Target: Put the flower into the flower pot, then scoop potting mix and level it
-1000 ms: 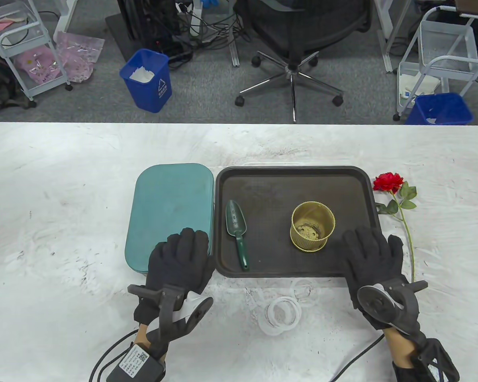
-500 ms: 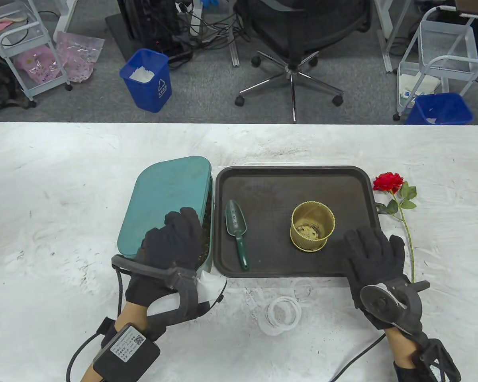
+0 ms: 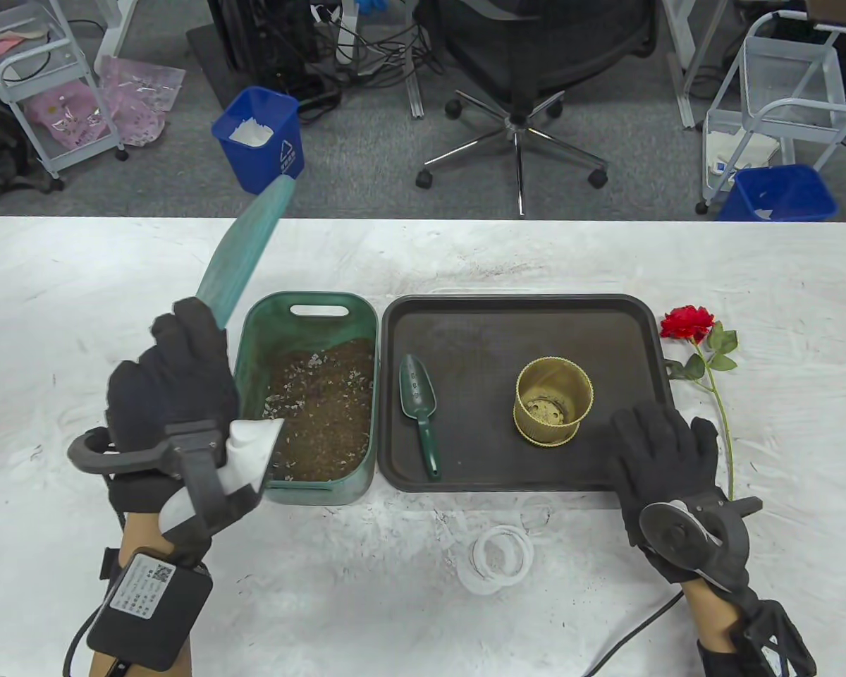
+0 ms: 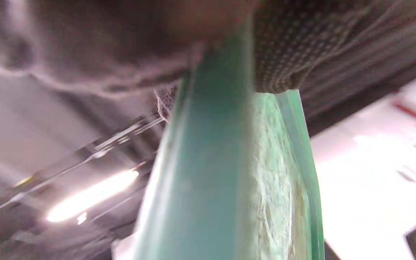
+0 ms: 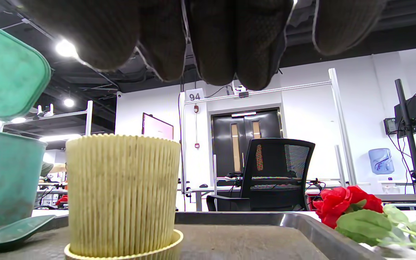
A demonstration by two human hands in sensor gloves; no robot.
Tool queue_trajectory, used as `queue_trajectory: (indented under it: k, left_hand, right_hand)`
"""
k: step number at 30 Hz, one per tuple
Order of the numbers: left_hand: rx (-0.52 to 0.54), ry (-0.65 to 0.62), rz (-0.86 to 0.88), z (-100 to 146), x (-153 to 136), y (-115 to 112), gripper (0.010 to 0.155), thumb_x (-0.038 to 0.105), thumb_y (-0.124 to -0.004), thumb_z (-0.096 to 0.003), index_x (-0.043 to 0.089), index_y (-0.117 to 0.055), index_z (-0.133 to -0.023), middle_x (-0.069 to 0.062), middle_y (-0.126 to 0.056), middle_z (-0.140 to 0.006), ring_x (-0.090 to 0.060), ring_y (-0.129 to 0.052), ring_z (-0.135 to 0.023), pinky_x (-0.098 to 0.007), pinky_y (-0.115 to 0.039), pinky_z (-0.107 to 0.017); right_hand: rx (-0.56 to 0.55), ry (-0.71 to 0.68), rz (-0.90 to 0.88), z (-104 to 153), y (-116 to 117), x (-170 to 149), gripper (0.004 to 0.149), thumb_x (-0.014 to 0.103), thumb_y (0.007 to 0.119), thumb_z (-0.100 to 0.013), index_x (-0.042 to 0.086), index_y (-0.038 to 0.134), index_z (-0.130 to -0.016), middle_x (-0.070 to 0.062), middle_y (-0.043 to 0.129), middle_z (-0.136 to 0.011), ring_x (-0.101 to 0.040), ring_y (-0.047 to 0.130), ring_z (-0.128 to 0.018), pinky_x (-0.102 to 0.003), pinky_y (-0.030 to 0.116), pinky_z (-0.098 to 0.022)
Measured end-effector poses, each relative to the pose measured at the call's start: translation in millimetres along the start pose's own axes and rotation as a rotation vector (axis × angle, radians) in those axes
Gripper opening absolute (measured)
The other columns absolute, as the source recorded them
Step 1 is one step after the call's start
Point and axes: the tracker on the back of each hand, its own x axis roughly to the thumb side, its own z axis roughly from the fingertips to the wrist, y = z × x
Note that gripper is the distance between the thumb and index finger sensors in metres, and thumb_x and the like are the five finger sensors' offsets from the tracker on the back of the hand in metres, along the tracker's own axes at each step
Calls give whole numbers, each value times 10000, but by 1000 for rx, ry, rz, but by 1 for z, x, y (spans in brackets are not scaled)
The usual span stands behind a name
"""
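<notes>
One lid (image 3: 243, 247) now lifted clear in left hand (image 3: 173, 384) pinch, exposing potting mix (image 3: 324, 405) beside it; right hand (image 3: 666, 451) flat; flower (image 3: 687, 324) unplaced

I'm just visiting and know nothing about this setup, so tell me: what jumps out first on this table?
The left hand grips a teal lid, raised and tilted above the table's left side, baring a green bin of brown potting mix. On the dark tray stand a ribbed yellow flower pot and a green scoop. A red rose lies on the table right of the tray.
</notes>
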Motion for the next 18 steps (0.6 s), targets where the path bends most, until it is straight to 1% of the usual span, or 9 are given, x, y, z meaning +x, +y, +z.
queue_trajectory:
  k: [2,4,5,7,8,10,11,15,18]
  left_hand:
    - [-81,125,55,6,-22,-14,468,390,-854,-397,161,-892,-804,-69,-1009,-627,-101,-1030,-67,-314,-945,-186]
    - [-173,243,151,23,-45,-35,482,368,-844,-404,145,-861,-831,-78,-991,-639,-95,-1036,-93,-311,-951,-192]
    - [-200,278,173,30,-52,-42,485,367,-838,-408,147,-849,-840,-74,-986,-642,-91,-1039,-97,-307,-954,-194]
    - [-290,424,279,55,-75,-66,487,371,-830,-410,150,-846,-843,-70,-986,-635,-84,-1039,-94,-303,-956,-195]
    - [-319,471,322,63,-81,-73,486,371,-829,-409,152,-845,-842,-69,-985,-633,-86,-1040,-95,-304,-955,-197]
    - [-409,637,468,93,-97,-99,486,370,-829,-409,149,-845,-841,-71,-984,-630,-89,-1042,-96,-307,-955,-198]
    - [-431,674,495,100,-100,-105,485,368,-828,-409,149,-845,-841,-73,-984,-629,-92,-1041,-96,-311,-954,-200]
    - [-560,871,631,149,-113,-144,484,369,-829,-408,146,-847,-837,-73,-984,-622,-90,-1041,-92,-307,-954,-199]
    - [-673,980,728,174,-114,-170,485,368,-825,-410,146,-841,-840,-75,-982,-626,-92,-1042,-96,-308,-954,-203]
  right_hand:
    - [-2,-2,0,0,0,0,568,417,750,-422,220,720,-954,-162,705,-1079,-473,735,-957,-801,528,-650]
    - [-4,-4,1,0,0,1,568,417,750,-421,222,720,-954,-159,707,-1078,-474,736,-957,-799,529,-651]
    - [-4,-5,2,0,0,1,567,417,750,-421,223,722,-953,-162,705,-1078,-472,738,-956,-800,530,-650]
    - [-3,-10,5,0,1,3,566,416,750,-422,222,722,-953,-162,707,-1077,-470,739,-955,-799,531,-650]
    - [-2,-11,5,0,1,3,567,417,750,-422,221,722,-953,-161,706,-1078,-472,738,-955,-799,531,-650]
    - [2,-15,8,0,2,5,566,417,750,-422,222,722,-953,-160,707,-1078,-472,740,-954,-800,531,-649]
    - [2,-15,9,0,2,5,566,417,750,-421,222,723,-952,-160,707,-1078,-472,739,-955,-800,530,-650]
    - [3,-7,9,-1,2,5,566,416,749,-421,221,722,-952,-161,707,-1077,-472,738,-955,-800,531,-649]
    - [8,-2,10,-2,3,5,566,416,749,-422,221,722,-953,-163,707,-1077,-472,740,-954,-801,530,-649]
